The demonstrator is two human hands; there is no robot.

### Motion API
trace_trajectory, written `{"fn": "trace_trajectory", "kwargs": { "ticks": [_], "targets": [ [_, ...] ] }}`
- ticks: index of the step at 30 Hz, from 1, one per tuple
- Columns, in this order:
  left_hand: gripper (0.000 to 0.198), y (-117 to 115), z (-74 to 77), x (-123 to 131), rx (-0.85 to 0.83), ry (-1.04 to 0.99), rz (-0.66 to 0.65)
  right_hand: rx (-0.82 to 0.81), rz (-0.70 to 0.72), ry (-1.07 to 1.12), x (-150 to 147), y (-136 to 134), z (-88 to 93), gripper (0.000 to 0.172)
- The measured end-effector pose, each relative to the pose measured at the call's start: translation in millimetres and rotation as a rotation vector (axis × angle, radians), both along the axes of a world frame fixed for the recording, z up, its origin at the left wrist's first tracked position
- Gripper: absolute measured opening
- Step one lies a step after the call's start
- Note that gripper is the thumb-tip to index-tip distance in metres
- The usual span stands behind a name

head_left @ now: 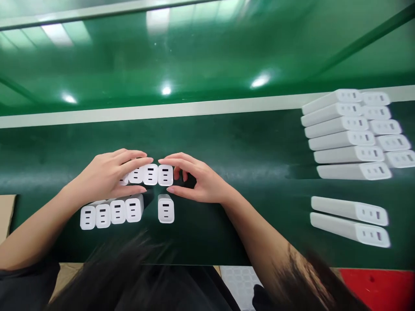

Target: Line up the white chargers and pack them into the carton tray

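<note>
White charger blocks stand on a dark green belt (227, 138). My left hand (110, 175) curls over the left part of a back row of chargers (151, 174), thumb in front and fingers behind. My right hand (194, 179) pinches the rightmost charger (165, 175) of that row between fingertips and thumb. In front stands a second row of several chargers (112, 212), and a single charger (166, 209) stands apart to its right.
Stacked rows of white chargers (346, 134) lie at the right, with two more long rows (350, 220) below them. A pale rail (162, 111) crosses behind the belt. Cardboard (6, 214) shows at the left edge, a red surface (379, 287) at bottom right.
</note>
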State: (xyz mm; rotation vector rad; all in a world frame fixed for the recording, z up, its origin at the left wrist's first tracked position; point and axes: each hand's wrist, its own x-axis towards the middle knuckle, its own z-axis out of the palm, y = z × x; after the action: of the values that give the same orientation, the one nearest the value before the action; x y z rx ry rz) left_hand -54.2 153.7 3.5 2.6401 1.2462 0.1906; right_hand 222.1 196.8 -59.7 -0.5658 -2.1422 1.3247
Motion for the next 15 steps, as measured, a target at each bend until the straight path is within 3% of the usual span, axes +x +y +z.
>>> {"fn": "trace_trajectory", "kwargs": {
  "ticks": [4,15],
  "targets": [
    [0.043,-0.7,-6.3,-0.5,-0.036,-0.073,0.022,-0.010,-0.021,-0.017,-2.1,-1.3,2.1,0.051],
    [0.042,-1.1,-10.2,-1.7,-0.045,-0.094,0.016,0.007,-0.045,-0.046,-3.7,-1.5,1.9,0.048]
  ]
}}
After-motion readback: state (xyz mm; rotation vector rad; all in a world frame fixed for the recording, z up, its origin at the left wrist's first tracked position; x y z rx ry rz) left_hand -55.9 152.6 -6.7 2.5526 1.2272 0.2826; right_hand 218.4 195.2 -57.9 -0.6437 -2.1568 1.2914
